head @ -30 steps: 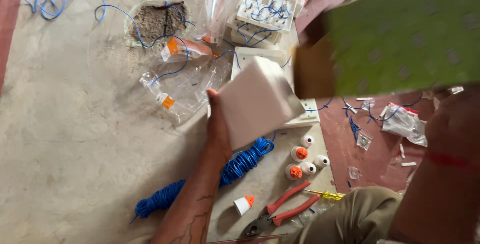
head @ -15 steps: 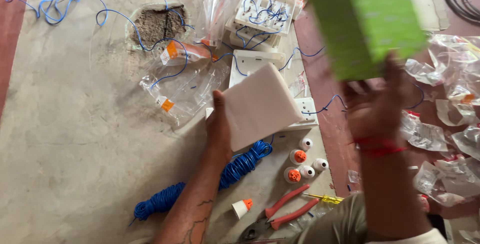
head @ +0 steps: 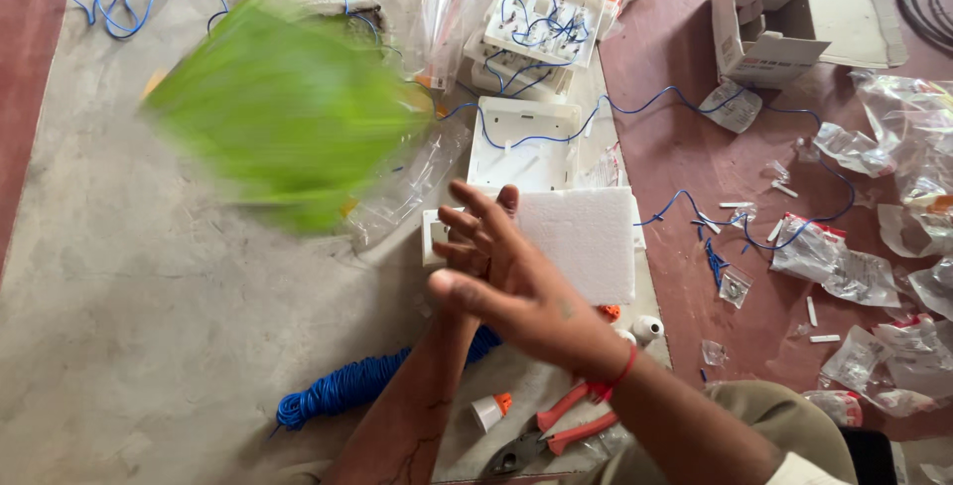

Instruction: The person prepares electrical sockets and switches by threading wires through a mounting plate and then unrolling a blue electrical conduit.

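Note:
A green box (head: pixel 288 113) is in the air at the upper left, blurred by motion, touching neither hand. My right hand (head: pixel 516 286), with a red thread at the wrist, is in the middle with its fingers spread and nothing in it. My left hand (head: pixel 457 316) comes up from below and is mostly hidden behind the right hand. It holds the left edge of a white foam block (head: pixel 581 242), which sits over a white switch plate (head: pixel 526 142) wired with blue wire.
A blue wire coil (head: pixel 347 391), red-handled pliers (head: pixel 556 430) and small white-and-orange holders (head: pixel 488 411) lie near my arms. Wired switch boards (head: pixel 541 18) sit at the top, and an open cardboard box (head: pixel 764 18) and several plastic bags (head: pixel 844 262) lie at the right.
The green box has left my right hand and flown from the upper right to the upper left. My right hand has dropped to the middle, open. The foam block has moved lower.

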